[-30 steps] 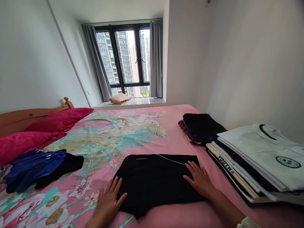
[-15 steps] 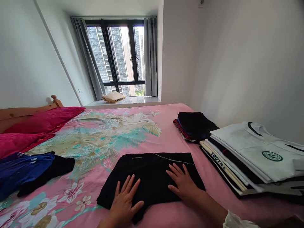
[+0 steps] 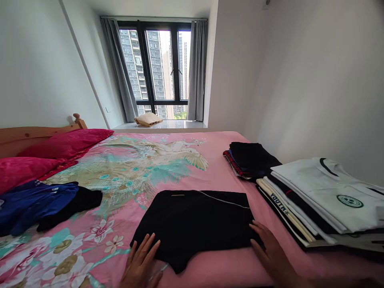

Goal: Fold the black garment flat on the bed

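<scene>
Folded black pants (image 3: 195,224) lie flat on the bed, with a thin white line across their upper right part and a corner jutting out at the near side. At their lower left corner is my left hand (image 3: 140,262), open, its spread fingertips touching the cloth's edge. My right hand (image 3: 271,250) is open too, with fingers stretched out at the right edge of the pants. Neither hand grips anything.
To the right are a stack of folded shirts (image 3: 318,192), a white one on top, and a smaller dark clothes pile (image 3: 253,158). Blue and black clothes (image 3: 57,202) lie loosely at left. Red pillows (image 3: 69,144) rest by the headboard on the pink patterned bedspread (image 3: 216,176).
Both hands have slid outward from the top of the pants to their edges, the left one toward the lower left, the right one toward the right. The camera view has shifted slightly.
</scene>
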`<action>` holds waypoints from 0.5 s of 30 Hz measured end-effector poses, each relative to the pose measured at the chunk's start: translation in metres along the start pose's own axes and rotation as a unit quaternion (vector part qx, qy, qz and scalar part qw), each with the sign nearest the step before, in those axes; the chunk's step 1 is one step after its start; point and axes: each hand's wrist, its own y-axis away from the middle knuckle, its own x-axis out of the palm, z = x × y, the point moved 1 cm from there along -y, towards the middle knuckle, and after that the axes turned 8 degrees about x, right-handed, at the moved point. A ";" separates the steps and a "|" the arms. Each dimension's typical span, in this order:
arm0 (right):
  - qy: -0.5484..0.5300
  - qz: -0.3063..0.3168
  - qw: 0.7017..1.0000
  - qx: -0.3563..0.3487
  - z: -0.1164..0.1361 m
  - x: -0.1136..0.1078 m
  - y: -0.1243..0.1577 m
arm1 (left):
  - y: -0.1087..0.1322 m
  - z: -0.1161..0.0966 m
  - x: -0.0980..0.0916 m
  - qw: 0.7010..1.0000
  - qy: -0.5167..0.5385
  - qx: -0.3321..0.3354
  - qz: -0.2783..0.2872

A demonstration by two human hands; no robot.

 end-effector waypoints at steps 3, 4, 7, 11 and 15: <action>-0.025 0.010 1.000 0.012 -0.007 -0.003 0.006 | -0.018 -0.016 -0.001 0.999 0.011 0.038 -0.015; -0.026 0.024 0.999 -0.009 -0.006 -0.003 0.005 | -0.024 -0.020 0.001 0.999 0.022 0.040 -0.013; -0.013 0.055 0.997 -0.049 -0.002 -0.001 0.000 | -0.037 -0.025 0.012 0.997 0.074 -0.004 0.010; -0.006 0.046 0.998 -0.038 -0.002 0.003 -0.008 | -0.044 -0.024 0.020 0.989 0.108 -0.096 0.037; 0.003 0.036 0.998 -0.041 -0.002 -0.002 -0.012 | -0.049 -0.024 0.009 0.984 0.121 -0.119 0.061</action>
